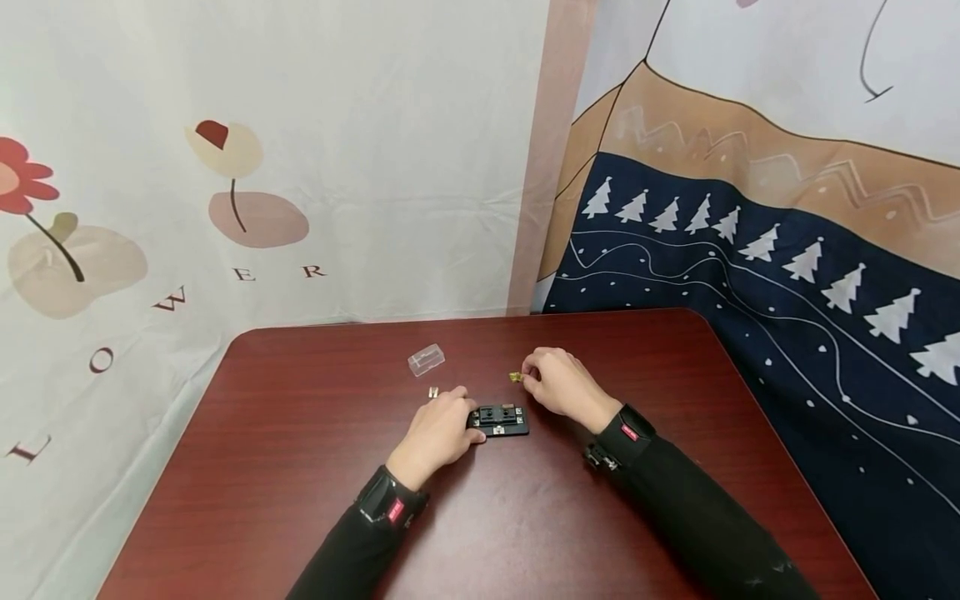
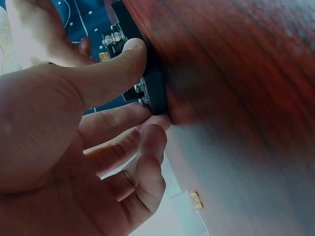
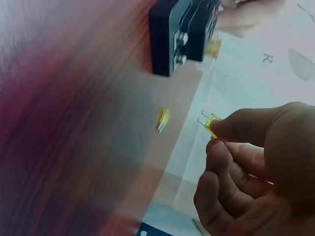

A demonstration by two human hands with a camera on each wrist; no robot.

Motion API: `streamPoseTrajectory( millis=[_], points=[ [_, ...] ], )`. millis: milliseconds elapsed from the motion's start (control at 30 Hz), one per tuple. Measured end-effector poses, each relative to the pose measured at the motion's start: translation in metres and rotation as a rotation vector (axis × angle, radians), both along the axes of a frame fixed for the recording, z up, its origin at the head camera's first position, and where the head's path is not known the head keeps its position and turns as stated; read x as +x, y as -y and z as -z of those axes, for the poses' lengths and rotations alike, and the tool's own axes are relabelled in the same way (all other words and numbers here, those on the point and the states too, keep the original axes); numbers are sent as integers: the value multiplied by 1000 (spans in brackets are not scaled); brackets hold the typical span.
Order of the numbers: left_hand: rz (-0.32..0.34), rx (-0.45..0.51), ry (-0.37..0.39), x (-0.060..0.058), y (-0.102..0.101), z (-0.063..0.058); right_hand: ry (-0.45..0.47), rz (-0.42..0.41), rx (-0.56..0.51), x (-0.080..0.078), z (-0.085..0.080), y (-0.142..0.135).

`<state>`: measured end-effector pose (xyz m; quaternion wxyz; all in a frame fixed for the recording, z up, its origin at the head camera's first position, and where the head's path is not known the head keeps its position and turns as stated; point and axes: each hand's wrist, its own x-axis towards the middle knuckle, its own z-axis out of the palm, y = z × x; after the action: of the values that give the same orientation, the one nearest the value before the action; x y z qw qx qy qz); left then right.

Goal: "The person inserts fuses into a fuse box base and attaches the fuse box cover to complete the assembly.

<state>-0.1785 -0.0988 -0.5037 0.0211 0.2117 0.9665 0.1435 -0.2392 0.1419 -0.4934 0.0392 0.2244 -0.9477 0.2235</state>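
My left hand grips the left end of a black fuse block, its thumb on the near edge. Metal screw terminals show on the block in the left wrist view, with a small amber piece beside them. To the block's right, my right hand pinches a yellow blade fuse between thumb and finger, its two thin prongs pointing away from the hand. Another yellow fuse lies on the table near that hand, apart from the block. The left fingertips are partly hidden behind the block.
A clear plastic box lies on the red-brown table at the back. Just in front of it is a small light-coloured piece, amber in the left wrist view. Printed cloth hangs behind the table's far edge.
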Motion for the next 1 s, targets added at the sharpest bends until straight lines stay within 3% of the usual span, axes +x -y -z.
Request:
streamPoseTrajectory(
  millis=[567,1000],
  points=[
    [8,16,-8,0,1,-4,-16,-214,-2,27,-1,4],
    [13,9,-7,0,2,-3,13,-237,38,33,-2,10]
  ],
)
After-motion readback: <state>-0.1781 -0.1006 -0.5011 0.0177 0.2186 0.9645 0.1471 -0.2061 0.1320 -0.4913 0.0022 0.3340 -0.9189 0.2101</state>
